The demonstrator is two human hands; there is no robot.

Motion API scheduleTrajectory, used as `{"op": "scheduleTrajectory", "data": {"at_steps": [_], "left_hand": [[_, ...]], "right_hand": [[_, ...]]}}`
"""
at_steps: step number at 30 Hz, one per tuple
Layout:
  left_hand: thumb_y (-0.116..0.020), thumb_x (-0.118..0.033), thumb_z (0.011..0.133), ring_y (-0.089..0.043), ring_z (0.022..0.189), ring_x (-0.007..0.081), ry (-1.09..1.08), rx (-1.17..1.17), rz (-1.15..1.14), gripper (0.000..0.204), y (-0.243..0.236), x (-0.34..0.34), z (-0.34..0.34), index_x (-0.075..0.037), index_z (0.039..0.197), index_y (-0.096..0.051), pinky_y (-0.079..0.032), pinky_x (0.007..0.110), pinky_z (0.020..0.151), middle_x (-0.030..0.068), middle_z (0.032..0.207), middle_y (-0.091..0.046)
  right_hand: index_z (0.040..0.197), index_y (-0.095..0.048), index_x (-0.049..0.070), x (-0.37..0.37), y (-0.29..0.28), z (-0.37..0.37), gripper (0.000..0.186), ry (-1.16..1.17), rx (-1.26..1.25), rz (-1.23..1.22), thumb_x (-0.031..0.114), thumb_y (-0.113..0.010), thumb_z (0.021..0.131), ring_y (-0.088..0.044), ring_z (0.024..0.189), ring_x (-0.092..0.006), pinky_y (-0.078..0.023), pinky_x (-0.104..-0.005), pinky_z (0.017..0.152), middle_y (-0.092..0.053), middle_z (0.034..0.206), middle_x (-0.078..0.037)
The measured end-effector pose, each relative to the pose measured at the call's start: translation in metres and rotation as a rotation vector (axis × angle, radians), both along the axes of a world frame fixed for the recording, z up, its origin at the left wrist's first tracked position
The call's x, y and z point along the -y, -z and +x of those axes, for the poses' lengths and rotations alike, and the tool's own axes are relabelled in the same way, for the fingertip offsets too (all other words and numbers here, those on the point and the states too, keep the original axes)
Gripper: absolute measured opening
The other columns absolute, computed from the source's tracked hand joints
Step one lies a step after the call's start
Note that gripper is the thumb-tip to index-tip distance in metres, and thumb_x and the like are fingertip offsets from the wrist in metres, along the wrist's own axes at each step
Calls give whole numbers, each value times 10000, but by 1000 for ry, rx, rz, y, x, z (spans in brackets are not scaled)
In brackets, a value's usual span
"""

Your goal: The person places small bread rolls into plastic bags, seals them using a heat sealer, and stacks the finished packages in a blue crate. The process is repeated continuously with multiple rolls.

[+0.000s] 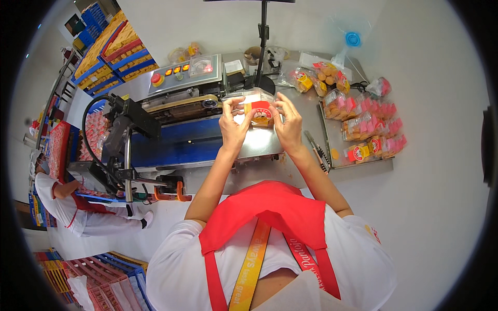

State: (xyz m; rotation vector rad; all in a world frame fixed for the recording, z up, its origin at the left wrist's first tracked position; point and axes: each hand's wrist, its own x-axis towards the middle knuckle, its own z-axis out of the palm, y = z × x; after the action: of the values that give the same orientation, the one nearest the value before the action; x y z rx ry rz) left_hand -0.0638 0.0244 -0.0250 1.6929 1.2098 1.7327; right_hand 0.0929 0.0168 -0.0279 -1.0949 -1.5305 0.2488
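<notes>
My left hand (233,127) and my right hand (287,124) grip a clear package with a red and yellow label (262,115) from either side, thumbs on its front. It is above a steel plate (259,142) at the right end of a blue conveyor belt (192,143). Just behind are a sealing machine's narrow belt (184,104) and a control panel (177,73) with lit orange displays. A marker-like tool and other slim items (316,147) lie right of my right hand.
A metal tray (358,164) holds rows of biscuit packs, with more bags (311,80) behind. A black machine head (137,124) on a steel post and a black pole (262,36) rise nearby. A co-worker (62,202) stands at left, among stacked crates (111,46); more crates (88,280) sit lower left.
</notes>
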Motion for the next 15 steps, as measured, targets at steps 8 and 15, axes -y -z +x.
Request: {"op": "scheduleTrajectory", "data": {"at_steps": [8,15], "left_hand": [[-680,-65,849,-611,769,80,-8,18,-140,95,-17,2,-3,13,903,-674,-499,228,668,35,801,-665],[-691,-37,836,-595,984,121,291,172,-100,44,-4,-20,-24,-6,858,-669,-452,276,895,65,1027,-658]], "right_hand": [[892,-690,6,4,-24,1,77,-28,-237,-234,44,-643,844,-619,724,-150,-484,-265,675,-659,849,-78],[865,-703,2,-20,-21,15,72,-263,-186,-127,54,-666,832,-615,848,-140,-482,-274,771,-686,889,-75]]}}
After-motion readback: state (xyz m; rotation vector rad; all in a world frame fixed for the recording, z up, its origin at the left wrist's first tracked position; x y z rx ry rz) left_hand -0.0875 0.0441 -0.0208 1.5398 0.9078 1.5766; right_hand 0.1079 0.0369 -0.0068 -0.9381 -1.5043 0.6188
